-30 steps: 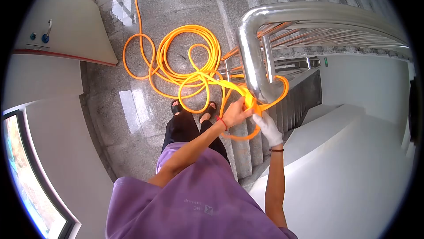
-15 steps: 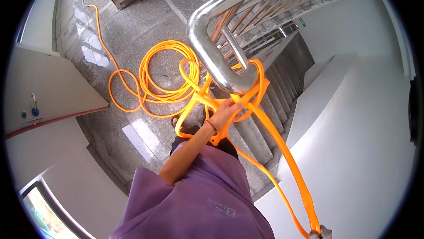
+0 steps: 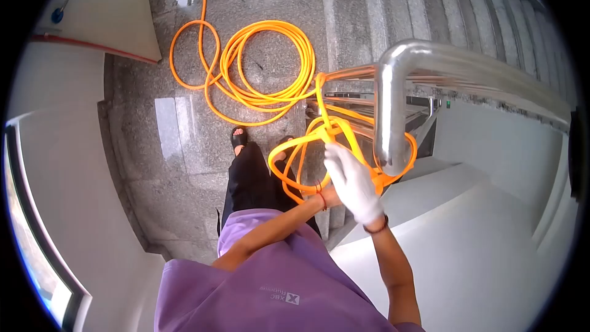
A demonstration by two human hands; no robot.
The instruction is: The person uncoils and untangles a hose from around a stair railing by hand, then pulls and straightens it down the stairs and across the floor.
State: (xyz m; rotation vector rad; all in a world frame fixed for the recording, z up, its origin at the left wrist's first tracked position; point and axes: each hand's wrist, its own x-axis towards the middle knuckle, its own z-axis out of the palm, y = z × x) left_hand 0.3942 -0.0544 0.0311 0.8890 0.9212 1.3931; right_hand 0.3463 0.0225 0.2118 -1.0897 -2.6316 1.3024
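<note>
The orange hose (image 3: 332, 127) lies in a bunch of loose, crossing loops right at the fingertips of the gloved right hand (image 3: 346, 179). That hand's fingers lie close together and reach into the bunch; whether they are clamped on a strand I cannot tell. The bare left hand (image 3: 332, 196) is just under the glove and largely hidden by it, so its grip cannot be told either; strands of the hose pass close around it.

To the right of the gloved hand, a stretch of the hose shows on both sides of the lower end of the steel handrail (image 3: 391, 108), so a turn around the rail looks already made. It seems slack, and the loops between the hands look not yet drawn tight or sorted out.

Beyond the hands and to their left, a tidy coil (image 3: 308, 55) of the same hose rests on the stone floor (image 3: 135, 166), with a smaller stray loop beside it and one length running off farther ahead. No container is in sight; the coil lies directly on the floor.

Ahead of the right hand, past the handrail, are stone stairs (image 3: 396, 3). Far left of the left hand stands a pale door (image 3: 110, 9).
</note>
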